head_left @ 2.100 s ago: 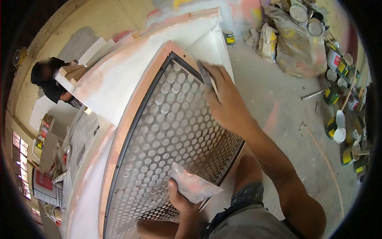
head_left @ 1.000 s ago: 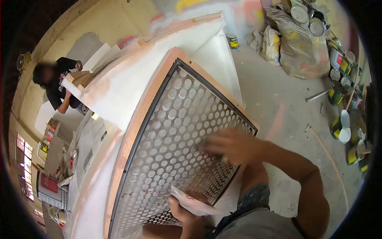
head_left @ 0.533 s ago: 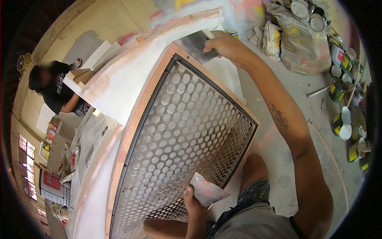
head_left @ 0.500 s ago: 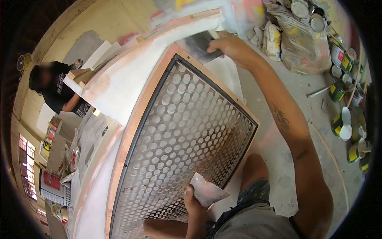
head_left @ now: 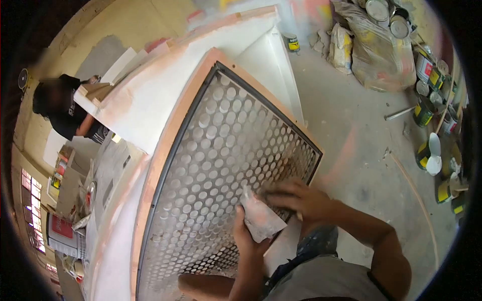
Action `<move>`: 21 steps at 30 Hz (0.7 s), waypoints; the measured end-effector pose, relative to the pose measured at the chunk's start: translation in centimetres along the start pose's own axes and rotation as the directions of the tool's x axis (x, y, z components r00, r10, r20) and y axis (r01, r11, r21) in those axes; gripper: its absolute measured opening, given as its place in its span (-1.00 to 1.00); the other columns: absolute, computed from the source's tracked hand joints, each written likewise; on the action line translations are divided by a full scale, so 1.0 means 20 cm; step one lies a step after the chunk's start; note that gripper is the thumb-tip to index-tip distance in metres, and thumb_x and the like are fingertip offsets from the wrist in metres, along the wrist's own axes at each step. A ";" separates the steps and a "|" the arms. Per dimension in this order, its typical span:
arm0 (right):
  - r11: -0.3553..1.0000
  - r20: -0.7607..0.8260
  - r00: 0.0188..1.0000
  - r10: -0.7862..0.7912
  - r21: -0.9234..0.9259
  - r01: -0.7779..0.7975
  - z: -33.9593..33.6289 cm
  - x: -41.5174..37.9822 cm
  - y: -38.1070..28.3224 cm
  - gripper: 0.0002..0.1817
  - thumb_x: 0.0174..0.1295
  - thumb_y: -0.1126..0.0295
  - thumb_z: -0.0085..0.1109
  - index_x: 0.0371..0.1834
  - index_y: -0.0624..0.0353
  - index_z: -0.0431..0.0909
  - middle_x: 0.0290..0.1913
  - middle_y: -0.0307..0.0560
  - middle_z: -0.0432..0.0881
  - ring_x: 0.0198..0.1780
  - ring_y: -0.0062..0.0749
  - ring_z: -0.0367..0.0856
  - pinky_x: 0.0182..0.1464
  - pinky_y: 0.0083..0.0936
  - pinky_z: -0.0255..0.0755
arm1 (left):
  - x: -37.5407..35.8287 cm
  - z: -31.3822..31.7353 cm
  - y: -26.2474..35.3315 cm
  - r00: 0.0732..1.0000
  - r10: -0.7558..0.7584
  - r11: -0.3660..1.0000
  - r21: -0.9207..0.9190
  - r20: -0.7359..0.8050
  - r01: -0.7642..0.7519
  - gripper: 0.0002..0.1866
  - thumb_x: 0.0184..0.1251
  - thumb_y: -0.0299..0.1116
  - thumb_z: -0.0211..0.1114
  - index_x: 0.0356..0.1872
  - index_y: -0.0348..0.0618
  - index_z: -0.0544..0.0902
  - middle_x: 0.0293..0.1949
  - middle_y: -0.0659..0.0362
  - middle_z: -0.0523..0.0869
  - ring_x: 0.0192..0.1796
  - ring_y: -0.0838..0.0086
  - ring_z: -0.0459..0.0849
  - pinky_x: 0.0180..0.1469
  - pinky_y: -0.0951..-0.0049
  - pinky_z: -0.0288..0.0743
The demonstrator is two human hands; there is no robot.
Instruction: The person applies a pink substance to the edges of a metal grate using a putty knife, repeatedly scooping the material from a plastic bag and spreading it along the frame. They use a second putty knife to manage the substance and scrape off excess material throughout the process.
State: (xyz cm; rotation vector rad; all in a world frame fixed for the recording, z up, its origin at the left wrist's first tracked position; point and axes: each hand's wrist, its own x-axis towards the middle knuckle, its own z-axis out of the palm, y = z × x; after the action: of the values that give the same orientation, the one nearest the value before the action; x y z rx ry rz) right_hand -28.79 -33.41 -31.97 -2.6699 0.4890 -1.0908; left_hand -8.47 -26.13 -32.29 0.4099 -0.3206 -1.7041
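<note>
My left hand is closed on the edge of a flat putty board, a small pale sheet smeared with pinkish filler. It is held above a perforated metal panel with round holes. My right hand is closed and slightly blurred at the board's upper right edge. It grips the dark, thin putty spreader, now seen nearly edge-on and mostly hidden by the fingers. Around the panel run a black strip and a pinkish-brown frame, set into a large white curved body.
At the left, a person in a black shirt works behind the white body. Several paint cans line the floor at right, near a plastic-wrapped bag. A large can stands at lower left. A thin strip lies on the floor.
My right hand has drawn back from the frame's top corner, down to the putty board in my left hand. The dark spreader has left the white surface. My left hand has barely moved.
</note>
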 end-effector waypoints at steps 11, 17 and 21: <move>-0.200 0.104 0.413 0.905 0.960 0.197 -0.09 -0.02 -0.23 -0.58 0.33 0.31 0.17 0.21 0.25 0.48 -0.10 -0.04 0.70 -0.19 -0.30 0.75 -0.33 -0.48 0.63 | 0.03 0.09 0.04 0.777 0.480 0.541 0.560 0.407 -0.627 -0.36 0.51 -0.21 0.14 0.50 -0.18 0.17 0.33 -0.04 0.41 0.34 0.04 0.44 0.26 -0.13 0.49; -0.399 0.412 0.579 0.703 0.903 -0.159 -0.14 0.10 -0.31 -0.50 0.23 0.47 0.27 0.25 0.36 0.46 0.00 0.00 0.68 -0.14 -0.36 0.74 -0.21 -0.37 0.71 | 0.05 0.07 0.14 0.734 0.237 -0.215 0.771 0.637 -0.599 -0.41 0.14 -0.65 0.16 0.29 -0.11 0.50 0.33 -0.18 0.40 0.39 -0.12 0.40 0.44 0.00 0.25; -0.357 0.361 0.669 0.650 0.922 -0.150 -0.18 0.09 -0.28 -0.48 0.22 0.48 0.28 0.27 0.37 0.45 0.02 -0.04 0.67 -0.11 -0.41 0.70 -0.14 -0.44 0.66 | -0.01 -0.10 0.21 0.864 0.021 -0.466 0.769 0.503 -0.437 -0.37 0.03 -0.75 0.18 0.22 -0.11 0.60 0.34 -0.04 0.44 0.42 -0.06 0.39 0.46 0.10 0.23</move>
State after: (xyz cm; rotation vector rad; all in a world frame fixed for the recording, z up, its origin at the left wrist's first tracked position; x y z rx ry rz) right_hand -28.85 -29.21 -26.59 -0.6077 0.3620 -0.9257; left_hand -3.87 -26.60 -32.35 1.2693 -2.1136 -0.3582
